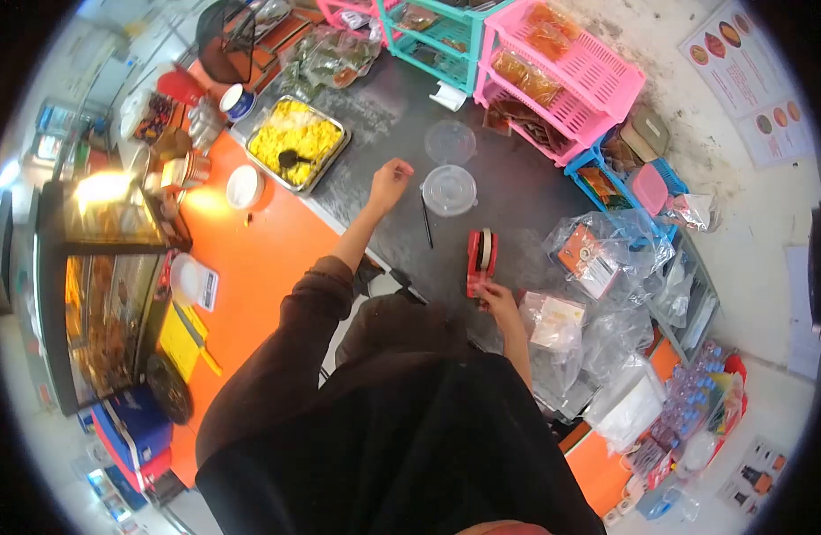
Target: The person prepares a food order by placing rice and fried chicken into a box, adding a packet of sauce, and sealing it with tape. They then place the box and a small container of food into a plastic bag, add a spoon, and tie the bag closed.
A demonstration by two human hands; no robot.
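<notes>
My left hand (391, 185) is raised over the dark counter, its fingers curled together; what they hold, if anything, is too small to name. Right of it lie two clear round plastic lids or containers (449, 190), one behind the other, and a thin black stick-like item (426, 222). My right hand (495, 299) has its fingers closed at the near end of a red tape dispenser (475, 259), which carries a roll of tape. Behind my left hand, to the left, a metal tray (346, 135) holds yellow food with a black spoon (293, 160) in it.
Pink baskets (598, 80) and teal baskets (433, 52) stand at the back. Plastic bags (615, 334) and a white-and-orange box (589, 259) lie on the right. On the left orange counter (259, 267) are a white bowl (244, 186), a knife on a yellow board (177, 343) and a glass display case (111, 312).
</notes>
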